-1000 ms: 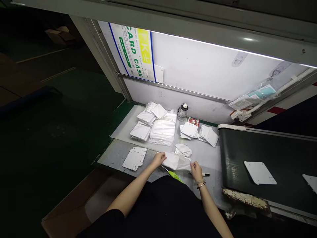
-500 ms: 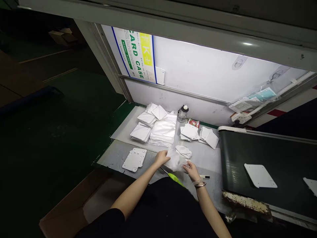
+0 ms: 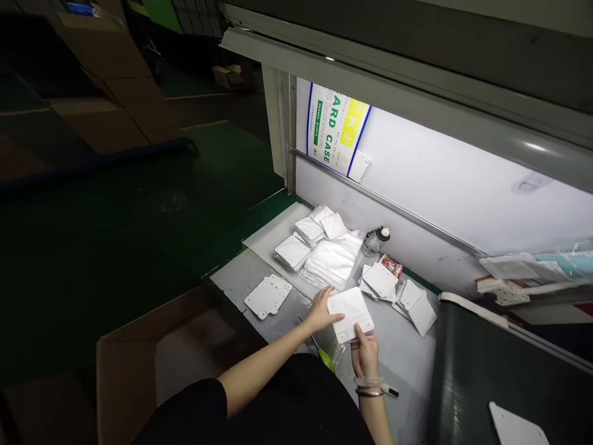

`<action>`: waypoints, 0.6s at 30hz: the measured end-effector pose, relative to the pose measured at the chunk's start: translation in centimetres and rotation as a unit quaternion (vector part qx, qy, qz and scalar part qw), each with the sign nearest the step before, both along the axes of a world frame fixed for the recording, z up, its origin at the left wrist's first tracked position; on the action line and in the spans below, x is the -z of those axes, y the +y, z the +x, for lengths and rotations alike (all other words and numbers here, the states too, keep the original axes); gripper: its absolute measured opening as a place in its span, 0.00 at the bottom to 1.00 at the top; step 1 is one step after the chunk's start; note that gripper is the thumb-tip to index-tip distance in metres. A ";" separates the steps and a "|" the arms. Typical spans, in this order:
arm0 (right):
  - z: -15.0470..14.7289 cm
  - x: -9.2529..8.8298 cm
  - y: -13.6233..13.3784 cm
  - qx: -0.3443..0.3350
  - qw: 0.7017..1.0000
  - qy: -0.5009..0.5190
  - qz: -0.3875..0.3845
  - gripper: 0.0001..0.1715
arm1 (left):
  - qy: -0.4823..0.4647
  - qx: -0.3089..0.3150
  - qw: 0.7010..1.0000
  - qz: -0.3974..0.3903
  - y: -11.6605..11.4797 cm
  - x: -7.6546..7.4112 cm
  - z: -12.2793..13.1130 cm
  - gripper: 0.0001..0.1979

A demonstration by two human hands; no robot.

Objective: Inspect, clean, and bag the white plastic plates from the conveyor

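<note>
My left hand (image 3: 322, 313) and my right hand (image 3: 364, 353) both grip a flat white perforated card (image 3: 351, 312) above the grey mat, its near edge resting in my right fingers. Clear plastic film (image 3: 337, 353) shows below the card. A similar card (image 3: 267, 295) lies flat left of my hands. Beyond them are stacked white cards (image 3: 291, 252) and a pile of clear plastic sleeves (image 3: 330, 264). More card stacks (image 3: 380, 281) lie to the right. A green-handled tool (image 3: 324, 360) and a marker pen (image 3: 390, 390) lie near my right wrist.
A plastic bottle (image 3: 375, 242) and a snack packet (image 3: 391, 267) stand by the white wall. A dark conveyor belt (image 3: 477, 377) carrying a white card (image 3: 516, 428) runs along the right. An open cardboard box (image 3: 157, 364) sits at the lower left.
The view has swung, shifting the scene right. The crumpled white item in clear plastic between my hands has given way to a flat white card held in both hands.
</note>
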State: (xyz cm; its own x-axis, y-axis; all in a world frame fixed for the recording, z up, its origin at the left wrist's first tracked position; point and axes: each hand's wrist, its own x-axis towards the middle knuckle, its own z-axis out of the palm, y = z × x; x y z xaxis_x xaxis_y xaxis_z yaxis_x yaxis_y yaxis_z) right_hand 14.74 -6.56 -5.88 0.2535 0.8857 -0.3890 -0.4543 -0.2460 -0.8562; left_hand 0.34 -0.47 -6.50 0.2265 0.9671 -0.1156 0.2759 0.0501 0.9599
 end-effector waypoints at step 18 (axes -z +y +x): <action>5.6 3.7 -2.8 0.005 0.991 0.039 -0.124 0.20 | -0.096 -0.403 0.893 -0.176 18.2 1.7 -17.9 0.14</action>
